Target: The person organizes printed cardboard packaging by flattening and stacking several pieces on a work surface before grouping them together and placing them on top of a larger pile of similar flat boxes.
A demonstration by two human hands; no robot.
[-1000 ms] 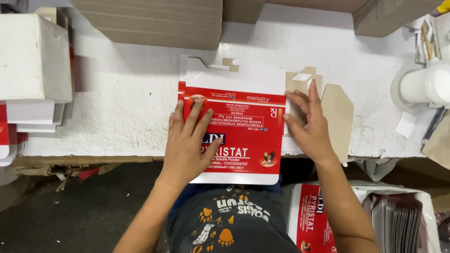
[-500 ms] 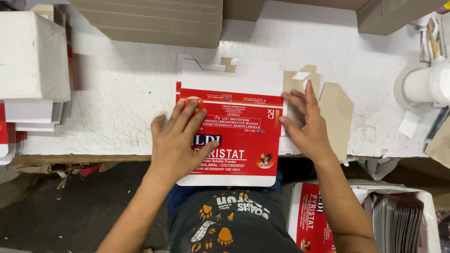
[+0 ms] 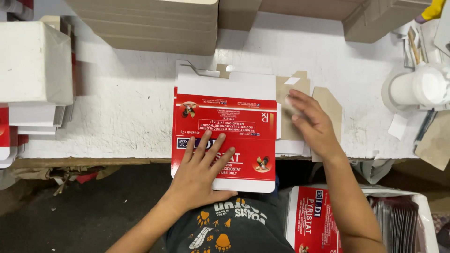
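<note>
Two open hands pressing a flat red-and-white printed cardboard carton blank [image 3: 224,136] on the white worktable [image 3: 117,117].

The left hand [image 3: 201,175] lies flat, fingers spread, on the blank's near red panel at the table's edge; the right hand [image 3: 313,122], fingers extended, presses the brown side flap [image 3: 293,86]. Plain brown cardboard boxes [image 3: 150,23] stand behind; a white cup [image 3: 415,89] sits right.
</note>
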